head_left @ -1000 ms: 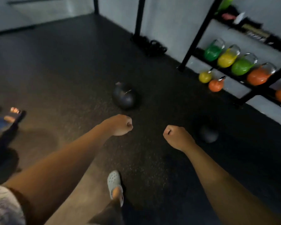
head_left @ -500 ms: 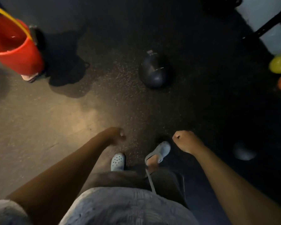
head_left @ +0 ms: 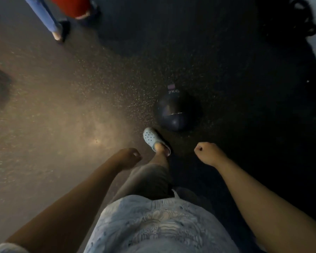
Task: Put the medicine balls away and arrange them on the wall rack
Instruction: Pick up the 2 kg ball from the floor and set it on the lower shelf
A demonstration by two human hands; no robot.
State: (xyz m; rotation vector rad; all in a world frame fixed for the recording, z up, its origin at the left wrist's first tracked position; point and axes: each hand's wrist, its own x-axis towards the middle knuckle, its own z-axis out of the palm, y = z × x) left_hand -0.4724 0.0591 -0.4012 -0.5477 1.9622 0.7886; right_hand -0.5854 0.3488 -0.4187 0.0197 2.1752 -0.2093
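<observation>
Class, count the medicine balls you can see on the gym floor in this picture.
1: a dark medicine ball lies on the floor, just beyond the light clog. Others may lie outside the view or in the dark right side.

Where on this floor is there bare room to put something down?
The widest bare patch is the lit floor to the left of the pale clog, below another person's leg. Dark floor right of the medicine ball looks free too, though dim. It's crowded where clog and ball nearly meet.
</observation>
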